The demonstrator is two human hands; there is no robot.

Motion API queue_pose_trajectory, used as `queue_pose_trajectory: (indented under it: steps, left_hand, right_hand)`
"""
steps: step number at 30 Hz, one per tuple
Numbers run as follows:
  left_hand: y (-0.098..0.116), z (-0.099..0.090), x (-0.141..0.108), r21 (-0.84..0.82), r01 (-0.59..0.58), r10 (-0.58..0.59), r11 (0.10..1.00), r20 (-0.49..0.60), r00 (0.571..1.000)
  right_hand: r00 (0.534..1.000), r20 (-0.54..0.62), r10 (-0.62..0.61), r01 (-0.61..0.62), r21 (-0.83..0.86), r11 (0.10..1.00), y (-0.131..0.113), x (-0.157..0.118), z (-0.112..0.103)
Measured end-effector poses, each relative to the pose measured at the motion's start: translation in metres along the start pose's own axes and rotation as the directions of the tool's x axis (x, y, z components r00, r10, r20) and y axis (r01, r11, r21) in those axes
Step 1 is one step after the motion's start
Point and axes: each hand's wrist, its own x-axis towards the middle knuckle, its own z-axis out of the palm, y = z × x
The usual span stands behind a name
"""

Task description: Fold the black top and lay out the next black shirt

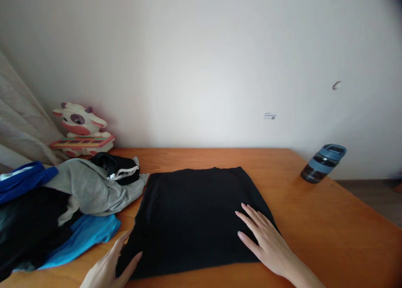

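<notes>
A black cloth garment (194,221) lies spread out on the wooden table, roughly a rectangle that narrows toward the wall. My right hand (266,242) rests flat on its right side, fingers spread. At the near left corner is my left hand (108,263), its thumb on the fabric and its fingers along the left edge, apart from the thumb. Neither hand grips the cloth. What kind of garment it is cannot be made out, and part of my left hand is cut off by the frame's lower edge.
Left of the cloth lies a heap of clothes: a grey garment (94,187), a bright blue one (91,235) and several dark pieces. A cow toy with a keyboard (81,131) stands behind them. A blue-banded bottle (323,164) stands near the right edge of the table (326,229).
</notes>
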Motion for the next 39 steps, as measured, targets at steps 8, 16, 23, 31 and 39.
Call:
queue_pose_trajectory:
  steps: [8, 16, 23, 31, 39]
  left_hand:
    - [0.051, 0.036, 0.035, -0.063, -0.169, 0.172, 0.984, 0.054, 0.984]
    - [0.113, 0.07, 0.07, -0.084, -0.324, 0.334, 0.942, 0.169, 0.927]
    - [0.142, 0.094, 0.083, -0.131, -0.377, 0.397, 0.917, 0.189, 0.898]
    - [0.188, 0.11, 0.161, -0.118, -0.408, 0.423, 0.906, 0.173, 0.89]
    - [0.225, 0.121, 0.113, 0.102, -0.663, 0.663, 0.741, 0.042, 0.747]
  right_hand:
    - [0.993, -0.025, 0.114, -0.114, -0.011, 0.993, 0.044, -0.017, -0.014]
    - [0.972, -0.062, 0.227, -0.228, -0.007, 0.974, 0.089, -0.049, -0.038]
    - [0.958, -0.096, 0.271, -0.273, -0.01, 0.962, 0.121, -0.065, -0.044]
    - [0.902, -0.143, 0.407, -0.42, -0.075, 0.904, 0.08, -0.091, -0.047]
    - [0.983, -0.077, 0.164, -0.164, 0.011, 0.986, 0.062, -0.111, -0.058]
